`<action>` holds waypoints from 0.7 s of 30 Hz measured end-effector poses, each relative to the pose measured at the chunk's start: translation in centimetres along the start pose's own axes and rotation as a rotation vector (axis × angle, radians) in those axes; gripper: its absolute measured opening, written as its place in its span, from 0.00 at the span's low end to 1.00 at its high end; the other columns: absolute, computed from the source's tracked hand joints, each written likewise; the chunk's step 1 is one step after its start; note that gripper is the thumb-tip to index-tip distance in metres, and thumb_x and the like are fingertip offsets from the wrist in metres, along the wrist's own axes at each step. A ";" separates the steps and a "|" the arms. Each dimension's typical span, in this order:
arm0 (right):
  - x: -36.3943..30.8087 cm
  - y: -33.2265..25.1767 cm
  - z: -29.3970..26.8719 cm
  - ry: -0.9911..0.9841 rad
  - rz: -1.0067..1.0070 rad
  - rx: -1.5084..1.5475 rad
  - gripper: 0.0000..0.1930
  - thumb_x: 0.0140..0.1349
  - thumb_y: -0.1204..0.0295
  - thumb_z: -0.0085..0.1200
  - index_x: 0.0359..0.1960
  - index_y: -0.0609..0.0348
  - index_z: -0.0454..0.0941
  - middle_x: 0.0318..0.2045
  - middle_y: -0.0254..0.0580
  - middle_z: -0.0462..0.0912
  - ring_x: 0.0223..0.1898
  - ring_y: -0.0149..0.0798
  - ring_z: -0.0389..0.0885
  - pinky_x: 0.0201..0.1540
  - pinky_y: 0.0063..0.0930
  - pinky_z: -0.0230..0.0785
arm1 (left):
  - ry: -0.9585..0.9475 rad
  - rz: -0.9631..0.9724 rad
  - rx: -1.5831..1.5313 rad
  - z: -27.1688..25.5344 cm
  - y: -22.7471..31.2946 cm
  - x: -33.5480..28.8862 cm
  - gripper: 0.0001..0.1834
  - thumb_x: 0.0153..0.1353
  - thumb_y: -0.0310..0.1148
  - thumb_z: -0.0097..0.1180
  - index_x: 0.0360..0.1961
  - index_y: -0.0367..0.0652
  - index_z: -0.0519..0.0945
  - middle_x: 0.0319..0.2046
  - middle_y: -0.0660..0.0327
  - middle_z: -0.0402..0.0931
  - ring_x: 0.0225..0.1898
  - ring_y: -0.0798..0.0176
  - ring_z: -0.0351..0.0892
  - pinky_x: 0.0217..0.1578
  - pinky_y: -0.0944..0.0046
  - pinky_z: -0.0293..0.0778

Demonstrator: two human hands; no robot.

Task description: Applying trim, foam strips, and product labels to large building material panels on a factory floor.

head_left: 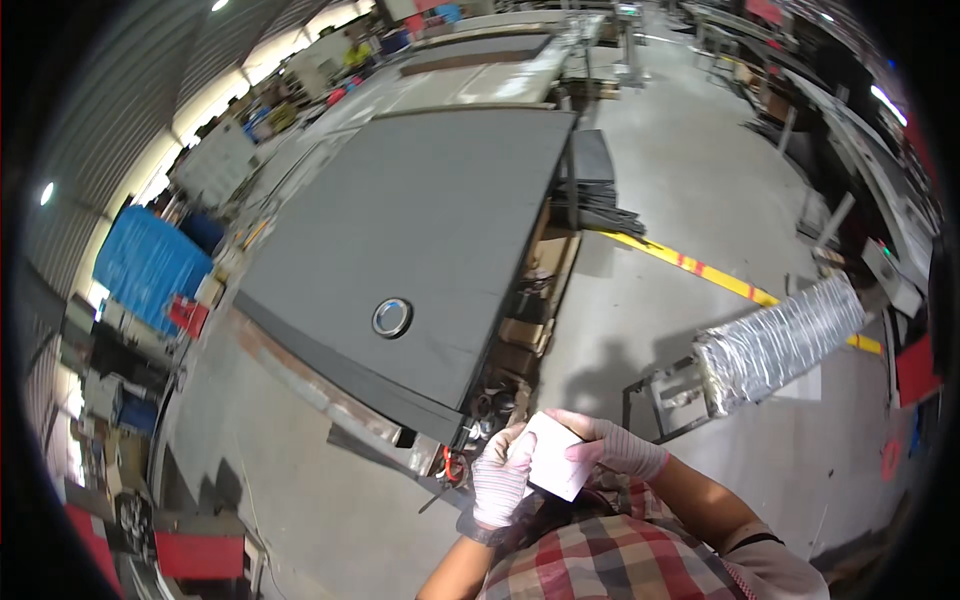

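Observation:
Close to my body, I hold a small white rectangular piece (558,460), like folded paper or a card, in both hands. My left hand (502,478), in a pale striped work glove, grips its left edge. My right hand (622,448), gloved the same way, has its thumb over the front of the piece and its fingers at the upper right edge. Ahead and to the left stretches a large table (410,210) with a dark grey top. On its near part lies a round ring (392,318), silvery with a dark rim, apart from my hands.
Tools and cables, one with an orange-red loop (453,466), hang at the table's near corner. Boxes (525,332) fill a shelf under the table's right side. A foil-wrapped block (780,340) rests on a metal frame to the right. Yellow tape (690,265) marks the floor.

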State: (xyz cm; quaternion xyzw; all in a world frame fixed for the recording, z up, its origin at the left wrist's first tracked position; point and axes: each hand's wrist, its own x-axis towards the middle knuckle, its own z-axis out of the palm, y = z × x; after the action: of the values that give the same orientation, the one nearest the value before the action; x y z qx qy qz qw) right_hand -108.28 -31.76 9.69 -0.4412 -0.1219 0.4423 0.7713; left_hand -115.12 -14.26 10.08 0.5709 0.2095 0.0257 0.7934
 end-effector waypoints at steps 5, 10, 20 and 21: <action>5.8 0.2 -2.1 -0.020 0.065 -0.217 0.28 0.65 0.75 0.49 0.66 0.66 0.56 0.55 0.41 0.73 0.54 0.31 0.72 0.57 0.26 0.65 | 0.132 0.150 0.517 -2.0 -1.0 2.3 0.21 0.62 0.34 0.59 0.52 0.32 0.72 0.34 0.64 0.77 0.28 0.75 0.73 0.26 0.73 0.72; 10.1 -2.7 -2.0 -0.163 0.160 0.076 0.27 0.67 0.73 0.48 0.67 0.65 0.57 0.56 0.38 0.74 0.54 0.28 0.72 0.59 0.26 0.64 | 0.395 0.308 0.248 0.0 2.0 5.2 0.26 0.59 0.32 0.62 0.56 0.33 0.70 0.41 0.58 0.78 0.41 0.68 0.76 0.43 0.69 0.73; 15.9 -4.6 -6.6 -0.210 0.264 0.056 0.23 0.66 0.72 0.52 0.61 0.63 0.67 0.49 0.37 0.78 0.50 0.31 0.76 0.55 0.28 0.69 | 0.525 0.125 -0.010 -0.8 4.7 10.7 0.10 0.61 0.35 0.61 0.39 0.41 0.79 0.27 0.72 0.75 0.24 0.81 0.68 0.23 0.78 0.66; 16.6 -4.5 -7.1 -0.223 0.314 0.008 0.22 0.66 0.72 0.52 0.61 0.63 0.67 0.49 0.37 0.78 0.50 0.31 0.76 0.55 0.28 0.69 | 0.443 0.149 -0.001 -2.0 4.8 11.4 0.10 0.61 0.35 0.61 0.39 0.40 0.78 0.26 0.72 0.74 0.26 0.80 0.68 0.26 0.78 0.66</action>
State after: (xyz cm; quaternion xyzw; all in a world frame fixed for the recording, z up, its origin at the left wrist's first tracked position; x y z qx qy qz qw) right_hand -91.94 -23.72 5.77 -0.4000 -0.1344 0.6039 0.6761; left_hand -104.51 -7.63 10.57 0.5649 0.3358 0.2092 0.7242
